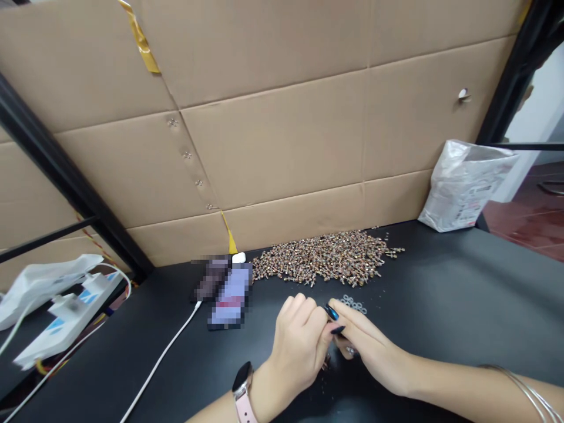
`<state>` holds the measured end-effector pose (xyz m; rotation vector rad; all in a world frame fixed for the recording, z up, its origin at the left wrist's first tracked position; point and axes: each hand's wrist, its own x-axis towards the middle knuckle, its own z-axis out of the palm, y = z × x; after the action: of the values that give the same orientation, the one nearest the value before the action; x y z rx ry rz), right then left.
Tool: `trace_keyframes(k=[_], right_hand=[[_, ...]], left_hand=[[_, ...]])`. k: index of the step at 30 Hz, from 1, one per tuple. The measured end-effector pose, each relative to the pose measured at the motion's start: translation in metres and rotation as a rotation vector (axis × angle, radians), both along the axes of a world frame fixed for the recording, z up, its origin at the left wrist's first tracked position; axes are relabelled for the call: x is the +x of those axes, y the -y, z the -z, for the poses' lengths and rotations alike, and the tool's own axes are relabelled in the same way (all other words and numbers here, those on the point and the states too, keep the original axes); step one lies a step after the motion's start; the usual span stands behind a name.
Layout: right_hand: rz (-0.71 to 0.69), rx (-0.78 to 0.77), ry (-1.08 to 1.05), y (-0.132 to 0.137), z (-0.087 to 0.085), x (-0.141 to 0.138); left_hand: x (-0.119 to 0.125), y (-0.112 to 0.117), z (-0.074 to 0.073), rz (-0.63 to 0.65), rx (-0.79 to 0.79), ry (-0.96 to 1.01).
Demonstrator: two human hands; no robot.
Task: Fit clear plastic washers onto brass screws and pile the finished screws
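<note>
Your left hand (299, 343) and your right hand (374, 352) meet low on the near middle of the black counter (462, 305), fingertips touching. The left hand is clenched, its fingers curled in towards the palm. The right hand's dark-nailed fingertips are pinched against the left hand's fingers. Anything gripped between them is too small to make out, so you cannot tell what they grasp.

A small cluster of silver ring-shaped washers (352, 304) lies on the counter just beyond your right fingertips, apart from them. A few tiny loose parts (326, 364) lie on the counter under the gap between your hands.

Farther back, against the cardboard wall (282, 135), lies a wide heap of small copper-coloured screws (328, 258). It is near the washers but does not touch them.

To the left of the heap, a flat dark phone (231, 299) lies on the counter with a white cable (163, 355) running from it towards the near left edge. A white power strip (66, 320) sits at the far left, well apart from your hands. A crumpled white plastic bag (462, 185) stands at the far right against the wall.

A pink-strapped watch (243, 385) is on your left wrist, and thin silver bangles (524, 390) are on your right forearm.
</note>
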<state>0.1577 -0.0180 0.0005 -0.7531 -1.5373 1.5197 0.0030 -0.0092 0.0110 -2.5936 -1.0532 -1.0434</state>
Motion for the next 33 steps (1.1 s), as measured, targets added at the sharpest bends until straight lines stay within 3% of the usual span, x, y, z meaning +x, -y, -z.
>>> trace_keyframes(k=[2, 8, 16, 20, 23, 28, 33], right_hand=[[0.020, -0.021, 0.008, -0.002, 0.002, -0.002], [-0.001, -0.277, -0.126, -0.003, 0.002, -0.005], [-0.050, -0.182, -0.132, 0.003, -0.002, 0.001], [-0.089, -0.245, -0.194, -0.003, 0.001, 0.000], [-0.019, -0.318, -0.164, -0.009, 0.003, -0.004], [0.013, -0.167, -0.090, -0.011, 0.003, -0.008], [-0.017, -0.304, -0.207, -0.006, -0.001, -0.006]], left_hand=[[-0.001, -0.002, 0.000, -0.037, 0.024, -0.049], [0.001, -0.002, 0.001, -0.042, 0.021, -0.081], [0.002, -0.001, 0.006, 0.028, -0.058, 0.039], [0.001, -0.003, 0.006, 0.008, -0.094, 0.063], [0.001, -0.005, 0.005, -0.009, -0.050, 0.022], [0.002, -0.005, 0.003, -0.009, 0.002, -0.052], [0.003, -0.004, 0.002, -0.022, -0.017, -0.016]])
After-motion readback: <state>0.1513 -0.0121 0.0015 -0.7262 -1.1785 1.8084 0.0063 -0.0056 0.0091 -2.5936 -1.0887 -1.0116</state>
